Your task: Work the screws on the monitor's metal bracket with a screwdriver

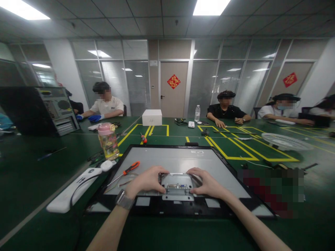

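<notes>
Between my two hands is a metal bracket with a port board point(177, 196), showing a blue video connector. My left hand point(150, 179), with a watch on its wrist, grips its left side. On the opposite side, the thumb and fingers of my right hand point(205, 182) close around the bracket's edge. Below it lies a monitor panel point(167, 157), flat on the table, with a grey metal back and a black frame. A screwdriver point(131, 168) with an orange and black handle rests on the panel, left of my left hand.
A white power bank point(74, 190) with a black cable lies left of the panel, near a pink-lidded bottle point(108, 141). Beyond are a white box point(152, 118), a water bottle point(197, 113) and a round white disc point(286, 141). A computer case point(39, 109) stands far left. Several people sit opposite.
</notes>
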Available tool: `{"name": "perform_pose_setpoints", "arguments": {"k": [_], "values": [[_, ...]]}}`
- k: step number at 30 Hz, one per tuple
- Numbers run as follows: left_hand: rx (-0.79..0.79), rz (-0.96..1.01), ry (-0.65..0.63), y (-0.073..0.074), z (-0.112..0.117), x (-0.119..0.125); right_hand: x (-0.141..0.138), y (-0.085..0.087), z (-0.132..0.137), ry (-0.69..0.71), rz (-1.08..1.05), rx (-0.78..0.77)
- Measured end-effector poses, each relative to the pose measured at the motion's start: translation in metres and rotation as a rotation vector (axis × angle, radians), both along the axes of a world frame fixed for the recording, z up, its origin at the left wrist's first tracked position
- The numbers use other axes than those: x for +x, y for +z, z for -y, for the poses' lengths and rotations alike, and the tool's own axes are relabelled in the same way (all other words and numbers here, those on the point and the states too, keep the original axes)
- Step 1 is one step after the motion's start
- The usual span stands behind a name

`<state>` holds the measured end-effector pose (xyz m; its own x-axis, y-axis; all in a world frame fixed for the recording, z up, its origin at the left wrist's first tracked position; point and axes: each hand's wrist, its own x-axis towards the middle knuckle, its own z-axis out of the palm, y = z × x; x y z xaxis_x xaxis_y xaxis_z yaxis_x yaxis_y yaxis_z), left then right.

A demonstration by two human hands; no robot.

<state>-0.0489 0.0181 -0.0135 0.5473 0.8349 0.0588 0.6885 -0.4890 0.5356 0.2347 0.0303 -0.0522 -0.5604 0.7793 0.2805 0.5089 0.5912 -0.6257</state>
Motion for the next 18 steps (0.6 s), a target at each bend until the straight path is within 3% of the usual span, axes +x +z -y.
{"name": "perform_pose_setpoints", "arguments": {"k": [4,7,9,10,14,18], "values": [[0.036,0.043,0.081,0.006,-0.005,-0.007,0.003,-0.003,0.001,0.021,-0.018,-0.047],[0.267,-0.007,0.387,0.010,-0.011,-0.026,0.006,-0.006,0.002,0.028,-0.019,-0.074],[0.337,-0.252,0.624,0.009,-0.014,-0.042,0.006,-0.007,0.003,0.025,-0.014,-0.088],[0.280,-0.394,0.696,0.007,-0.015,-0.050,0.006,-0.007,0.003,0.022,-0.012,-0.094],[0.217,-0.474,0.725,-0.007,-0.013,-0.063,0.006,-0.007,0.005,0.016,-0.008,-0.113],[0.281,-0.455,0.709,-0.006,-0.012,-0.050,0.006,-0.008,0.007,0.022,-0.004,-0.116]]}}
